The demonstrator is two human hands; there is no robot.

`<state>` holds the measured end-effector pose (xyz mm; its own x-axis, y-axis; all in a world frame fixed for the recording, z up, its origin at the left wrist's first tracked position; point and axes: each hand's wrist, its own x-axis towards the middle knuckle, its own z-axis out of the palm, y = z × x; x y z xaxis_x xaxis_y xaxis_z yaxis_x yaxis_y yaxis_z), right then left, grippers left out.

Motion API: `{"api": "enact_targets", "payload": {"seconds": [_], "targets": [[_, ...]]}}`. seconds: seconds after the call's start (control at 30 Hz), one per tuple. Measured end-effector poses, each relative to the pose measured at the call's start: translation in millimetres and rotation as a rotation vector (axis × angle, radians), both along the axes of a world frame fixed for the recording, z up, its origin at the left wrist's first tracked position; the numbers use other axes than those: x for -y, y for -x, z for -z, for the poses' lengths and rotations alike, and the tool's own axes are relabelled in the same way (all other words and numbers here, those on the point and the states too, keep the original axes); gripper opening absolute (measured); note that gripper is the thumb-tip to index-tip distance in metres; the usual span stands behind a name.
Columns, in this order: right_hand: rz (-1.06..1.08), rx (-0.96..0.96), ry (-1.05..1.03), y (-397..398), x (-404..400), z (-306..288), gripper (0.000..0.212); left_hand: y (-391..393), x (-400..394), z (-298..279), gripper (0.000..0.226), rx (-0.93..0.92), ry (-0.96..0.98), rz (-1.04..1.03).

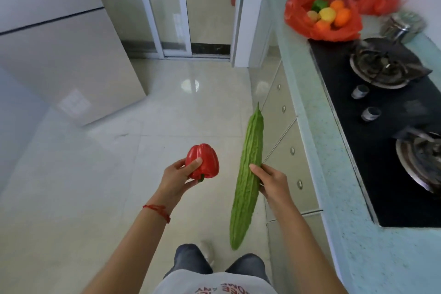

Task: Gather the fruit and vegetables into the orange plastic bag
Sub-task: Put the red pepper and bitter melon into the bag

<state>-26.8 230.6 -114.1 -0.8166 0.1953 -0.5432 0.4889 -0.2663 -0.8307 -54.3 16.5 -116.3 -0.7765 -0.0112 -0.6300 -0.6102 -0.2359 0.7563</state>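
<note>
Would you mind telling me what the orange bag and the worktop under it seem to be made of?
The orange bag looks like thin, glossy plastic film: crinkled, translucent, with loop handles. The worktop looks like pale green speckled stone or composite with a smooth finish; which one is unclear.

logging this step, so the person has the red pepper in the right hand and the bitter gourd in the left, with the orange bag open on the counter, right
Not quite: the hands are swapped. The head view shows the red pepper in the left hand and the bitter gourd in the right hand. The rest holds: the orange bag sits open on the counter, with fruit already inside.
</note>
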Motion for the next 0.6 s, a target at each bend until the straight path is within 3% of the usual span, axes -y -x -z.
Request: {"api": "enact_targets", "payload": {"seconds": [0.3,0.6], "targets": [[-0.018,0.001,-0.025,74.0,12.2,2.0,0.011,74.1,18.1,7.7,0.052,0.011,-0.002,-0.010],[-0.030,-0.039,-0.038,220.6,-10.6,-1.8,0.004,218.0,-7.1,10.1,0.046,-0.025,0.007,0.010]]}}
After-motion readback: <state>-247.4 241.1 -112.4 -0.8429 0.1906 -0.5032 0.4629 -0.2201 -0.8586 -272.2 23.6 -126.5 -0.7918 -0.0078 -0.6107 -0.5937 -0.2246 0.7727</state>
